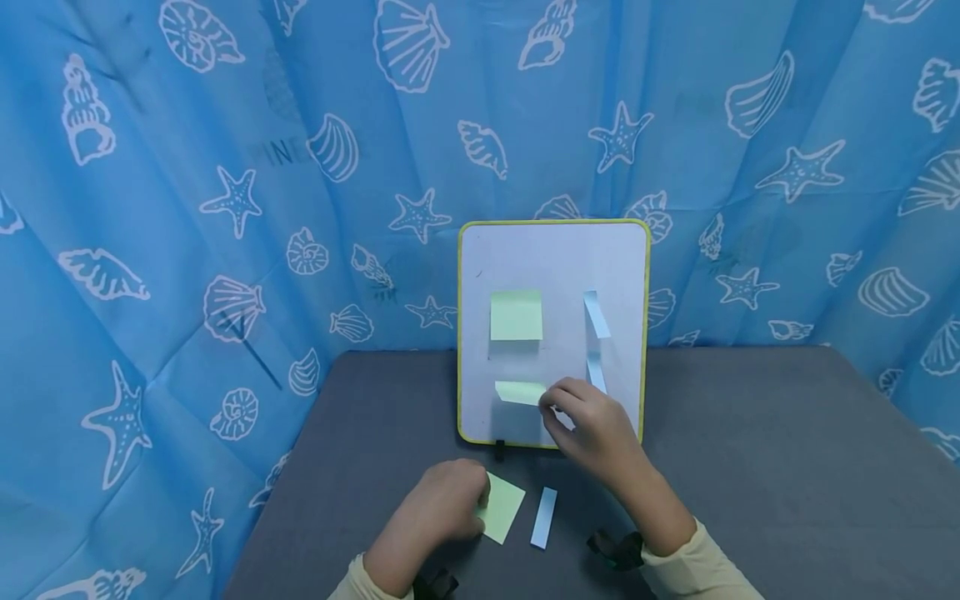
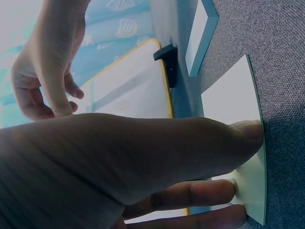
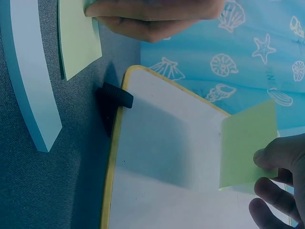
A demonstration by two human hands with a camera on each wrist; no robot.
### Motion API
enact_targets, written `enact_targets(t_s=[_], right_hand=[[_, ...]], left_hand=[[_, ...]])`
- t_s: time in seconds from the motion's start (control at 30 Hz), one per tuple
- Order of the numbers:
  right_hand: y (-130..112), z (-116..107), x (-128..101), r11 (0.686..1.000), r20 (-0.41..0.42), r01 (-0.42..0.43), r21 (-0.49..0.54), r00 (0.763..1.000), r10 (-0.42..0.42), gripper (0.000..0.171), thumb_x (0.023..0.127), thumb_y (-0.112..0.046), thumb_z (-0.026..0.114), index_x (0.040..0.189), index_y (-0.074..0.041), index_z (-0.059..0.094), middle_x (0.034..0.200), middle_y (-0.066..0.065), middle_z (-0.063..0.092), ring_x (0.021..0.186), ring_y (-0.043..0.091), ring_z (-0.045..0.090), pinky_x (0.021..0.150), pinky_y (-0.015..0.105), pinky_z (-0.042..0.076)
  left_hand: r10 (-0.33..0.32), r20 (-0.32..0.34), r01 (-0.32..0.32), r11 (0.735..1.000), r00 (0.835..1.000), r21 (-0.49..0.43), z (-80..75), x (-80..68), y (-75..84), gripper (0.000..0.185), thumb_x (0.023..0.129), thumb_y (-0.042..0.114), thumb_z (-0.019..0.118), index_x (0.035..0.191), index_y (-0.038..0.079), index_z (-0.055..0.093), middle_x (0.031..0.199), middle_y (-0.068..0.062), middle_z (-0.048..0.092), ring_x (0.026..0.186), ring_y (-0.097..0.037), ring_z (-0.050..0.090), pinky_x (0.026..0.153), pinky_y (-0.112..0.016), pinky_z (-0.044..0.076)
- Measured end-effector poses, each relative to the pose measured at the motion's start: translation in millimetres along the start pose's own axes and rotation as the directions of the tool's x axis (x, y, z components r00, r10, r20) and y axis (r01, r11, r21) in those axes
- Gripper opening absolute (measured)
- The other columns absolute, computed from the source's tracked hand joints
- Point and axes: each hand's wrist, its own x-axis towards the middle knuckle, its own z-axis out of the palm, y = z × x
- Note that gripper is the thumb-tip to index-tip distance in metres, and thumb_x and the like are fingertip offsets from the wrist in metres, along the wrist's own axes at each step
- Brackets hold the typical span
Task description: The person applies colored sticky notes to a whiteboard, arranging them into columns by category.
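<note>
Head view: two hands work green sticky notes at a whiteboard (image 1: 551, 258).
Right hand (image 1: 592, 429) pinches a green note (image 1: 520, 392) against it; left hand (image 1: 438, 508) pinches the green pad (image 1: 504, 506) on the table (image 1: 750, 467).

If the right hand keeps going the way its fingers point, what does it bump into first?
The right hand points toward the whiteboard. Its fingertips already pinch the lower green sticky note, so it would probably press that note onto the board first, though depth is hard to judge.

Even, blue-tinted lighting throughout; head view sharp with wide-angle bowing at edges; soft shadows under notes on whiteboard (image 1: 553, 258); left-wrist view dim, near hand (image 2: 119, 167) blurred, upper-left corner overexposed.
</note>
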Motion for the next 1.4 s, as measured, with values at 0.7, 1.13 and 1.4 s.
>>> enact_targets(t_s=[0.7,1.13,1.4], right_hand=[[6,5,-2,0.998,-0.118,0.043,-0.046,0.992,-0.048,0.025,0.072,0.009,0.088,0.088,-0.006,0.076,0.09,0.007,0.072,0.082,0.02,0.066,0.069,0.036,0.062],[10,11,-5,0.999,-0.15,0.029,-0.018,0.988,-0.031,0.022,0.075,0.01,0.087,0.089,-0.004,0.075,0.092,0.009,0.071,0.085,0.024,0.067,0.071,0.039,0.06],[7,14,2,1.0,-0.166,0.012,-0.002,0.986,-0.012,0.02,0.078,0.009,0.085,0.09,-0.003,0.076,0.092,0.009,0.071,0.085,0.024,0.066,0.071,0.039,0.06]], left_hand=[[-0.026,0.037,0.027,0.999,0.999,-0.018,-1.5,2.1,2.4,0.014,0.079,0.02,0.091,0.084,0.018,0.078,0.078,0.01,0.062,0.065,-0.007,0.049,0.064,-0.028,0.048],[-0.041,0.064,0.042,0.999,0.997,-0.025,-1.3,3.3,2.0,0.013,0.08,0.021,0.091,0.086,0.019,0.079,0.079,0.01,0.063,0.067,-0.007,0.05,0.067,-0.03,0.05],[-0.044,0.064,0.047,0.998,0.997,-0.038,-1.5,3.5,-0.3,0.013,0.079,0.02,0.091,0.086,0.019,0.08,0.08,0.009,0.063,0.068,-0.007,0.051,0.067,-0.031,0.05]])
